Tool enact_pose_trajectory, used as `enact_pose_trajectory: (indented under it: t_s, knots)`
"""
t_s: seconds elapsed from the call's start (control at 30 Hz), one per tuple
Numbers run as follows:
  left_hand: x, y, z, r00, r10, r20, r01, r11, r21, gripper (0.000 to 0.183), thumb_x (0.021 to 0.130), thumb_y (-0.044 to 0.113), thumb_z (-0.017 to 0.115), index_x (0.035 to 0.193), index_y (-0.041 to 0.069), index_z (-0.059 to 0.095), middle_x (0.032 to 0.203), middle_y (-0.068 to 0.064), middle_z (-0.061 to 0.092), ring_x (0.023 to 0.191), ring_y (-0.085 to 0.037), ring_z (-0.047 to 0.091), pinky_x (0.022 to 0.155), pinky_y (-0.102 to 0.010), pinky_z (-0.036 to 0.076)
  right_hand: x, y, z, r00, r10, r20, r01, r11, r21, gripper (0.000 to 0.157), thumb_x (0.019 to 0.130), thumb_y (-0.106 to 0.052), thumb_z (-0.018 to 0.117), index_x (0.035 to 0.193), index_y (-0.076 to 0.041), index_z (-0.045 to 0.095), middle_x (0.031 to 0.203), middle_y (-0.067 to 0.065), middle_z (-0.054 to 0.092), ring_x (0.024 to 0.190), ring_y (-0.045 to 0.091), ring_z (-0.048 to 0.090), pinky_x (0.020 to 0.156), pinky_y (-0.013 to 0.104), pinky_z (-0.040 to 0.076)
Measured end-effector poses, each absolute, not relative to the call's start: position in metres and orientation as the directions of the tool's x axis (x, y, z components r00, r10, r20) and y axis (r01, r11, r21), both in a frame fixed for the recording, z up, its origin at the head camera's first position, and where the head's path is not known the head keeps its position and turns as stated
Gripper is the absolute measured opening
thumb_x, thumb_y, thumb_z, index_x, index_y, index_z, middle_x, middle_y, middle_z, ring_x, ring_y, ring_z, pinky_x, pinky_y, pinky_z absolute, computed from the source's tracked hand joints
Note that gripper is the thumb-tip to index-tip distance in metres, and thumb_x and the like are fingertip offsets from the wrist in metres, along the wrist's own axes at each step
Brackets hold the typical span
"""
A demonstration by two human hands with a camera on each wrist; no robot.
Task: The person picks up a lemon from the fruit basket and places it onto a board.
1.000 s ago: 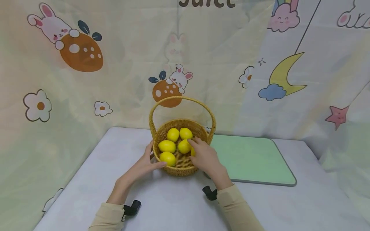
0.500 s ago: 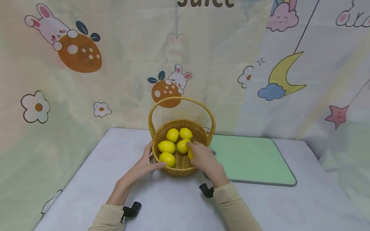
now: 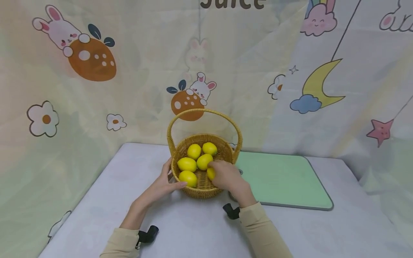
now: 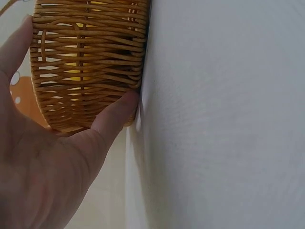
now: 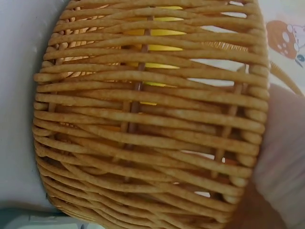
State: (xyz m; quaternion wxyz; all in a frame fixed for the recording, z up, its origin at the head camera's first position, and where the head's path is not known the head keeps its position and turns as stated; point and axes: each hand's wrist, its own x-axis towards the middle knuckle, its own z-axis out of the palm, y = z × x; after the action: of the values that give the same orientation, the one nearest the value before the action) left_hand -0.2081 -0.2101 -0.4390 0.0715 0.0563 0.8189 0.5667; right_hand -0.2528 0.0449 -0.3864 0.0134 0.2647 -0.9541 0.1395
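While L hand (image 3: 160, 186) grips the basket (image 3: 201, 194) lower-ctr of frame, R hand (image 3: 226, 176) has shifted a lemon (image 3: 210, 174) leftward (pinch or push, can't tell); it's now nearer the other lemons (image 3: 187, 165).

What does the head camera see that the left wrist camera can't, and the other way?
Of the two, only the head view shows the right hand, green board and lemons from above. Only the left wrist view shows yellow peeking through gaps in the side of the basket. Both show the left hand, basket, white table and printed backdrop.
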Motion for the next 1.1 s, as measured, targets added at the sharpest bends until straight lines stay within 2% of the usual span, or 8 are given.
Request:
enact_pose_trajectory:
  t_s: [0.17,0.3,0.67,0.83,1.1]
  knots:
    - [-0.208,-0.209,-0.438,-0.983,0.171,-0.068,-0.001,0.363,0.932,0.111,0.085,0.045,0.075,0.156,0.041,-0.009,0.168,0.001,-0.009,0.154,-0.041,0.008,0.120,-0.067,0.013,-0.256,0.047,-0.386,-0.853,-0.517,0.074,-0.515,0.809,-0.282,0.046,0.081,-0.005,0.069,0.126,-0.014,0.067,0.119,0.002,0.070,0.099,0.020,0.061,0.086,0.040,0.054]
    - [-0.208,-0.209,-0.436,-0.983,0.168,-0.076,-0.009,0.370,0.929,0.111,0.085,0.046,0.075,0.156,0.041,-0.010,0.168,0.001,-0.008,0.155,-0.040,0.008,0.120,-0.067,0.014,-0.258,0.049,-0.386,-0.842,-0.535,0.074,-0.528,0.788,-0.317,0.049,0.079,-0.005,0.070,0.126,-0.015,0.067,0.122,0.001,0.069,0.100,0.019,0.060,0.087,0.040,0.054]
    - [-0.208,-0.209,-0.438,-0.983,0.173,-0.060,0.007,0.363,0.932,0.111,0.085,0.046,0.075,0.157,0.039,-0.010,0.168,0.001,-0.009,0.155,-0.039,0.006,0.121,-0.065,0.012,-0.256,0.068,-0.369,-0.818,-0.556,0.148,-0.552,0.686,-0.475,0.058,0.074,-0.003,0.072,0.130,-0.016,0.064,0.131,-0.001,0.064,0.119,0.019,0.058,0.102,0.043,0.051]
    - [-0.209,-0.210,-0.439,-0.983,0.177,-0.055,0.014,0.365,0.931,0.111,0.086,0.045,0.075,0.156,0.039,-0.011,0.168,0.000,-0.010,0.155,-0.039,0.006,0.121,-0.065,0.012,-0.250,0.081,-0.353,-0.823,-0.534,0.192,-0.550,0.669,-0.500,0.058,0.075,-0.003,0.070,0.131,-0.018,0.062,0.134,-0.002,0.062,0.121,0.020,0.056,0.102,0.044,0.050]
    - [-0.209,-0.209,-0.438,-0.984,0.169,-0.064,0.006,0.387,0.922,0.110,0.086,0.047,0.074,0.156,0.042,-0.010,0.168,-0.001,-0.010,0.154,-0.041,0.008,0.120,-0.067,0.013,-0.240,0.112,-0.321,-0.796,-0.499,0.341,-0.603,0.608,-0.517,0.058,0.076,0.002,0.068,0.130,-0.019,0.062,0.136,-0.001,0.060,0.123,0.022,0.055,0.100,0.045,0.052]
